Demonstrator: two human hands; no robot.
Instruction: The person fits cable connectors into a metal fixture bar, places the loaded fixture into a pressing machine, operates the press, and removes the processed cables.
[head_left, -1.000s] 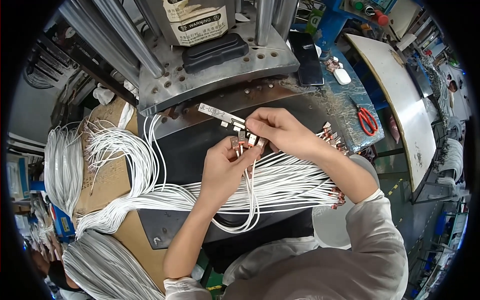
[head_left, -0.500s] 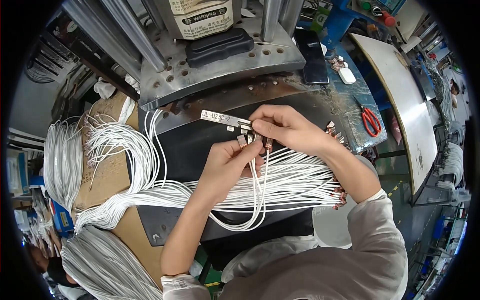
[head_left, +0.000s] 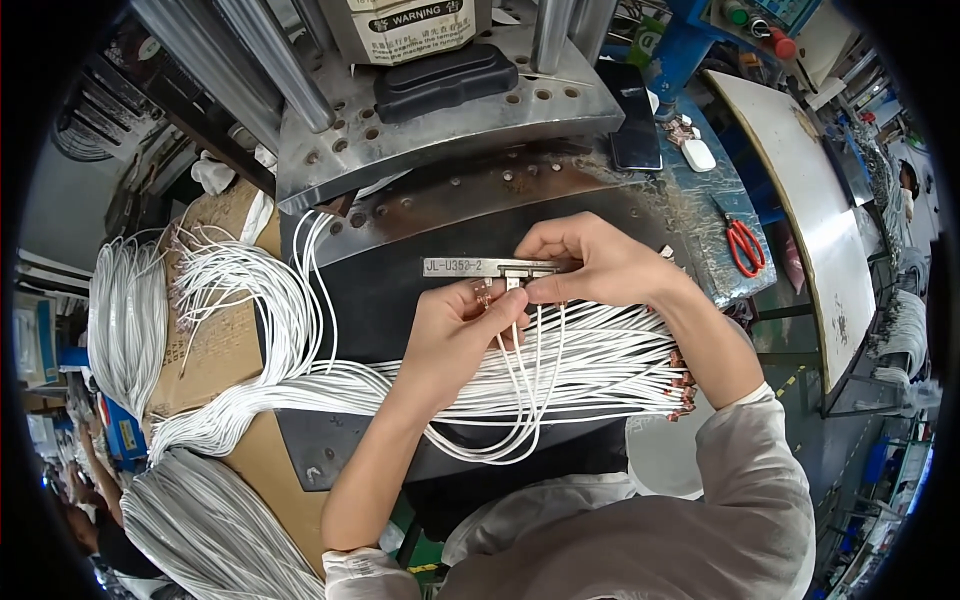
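Over a bundle of white cables [head_left: 600,350], my two hands work close together. My right hand [head_left: 595,262] is closed on the right end of a slim metal bar [head_left: 455,267] with slots along its edge. My left hand [head_left: 450,330] pinches a white cable just under its small connector [head_left: 513,284], which sits against the bar's lower edge. Another connector, copper-coloured [head_left: 485,295], sticks up by the left fingers. Several cable loops [head_left: 525,420] hang below the hands. My right fingers partly hide the bar's right end and the connectors there.
Ahead is a press with a thick steel plate [head_left: 340,180] and a black handle-like block [head_left: 445,85]. Red-handled pliers [head_left: 742,245], a phone [head_left: 633,130] and a white case [head_left: 698,155] lie at right. Grey cable bundles [head_left: 215,520] lie at left on cardboard [head_left: 210,350].
The metal bar has swung from tilted to nearly level and shifted a little right and down. My right hand moved slightly right with it; my left hand stays almost in place.
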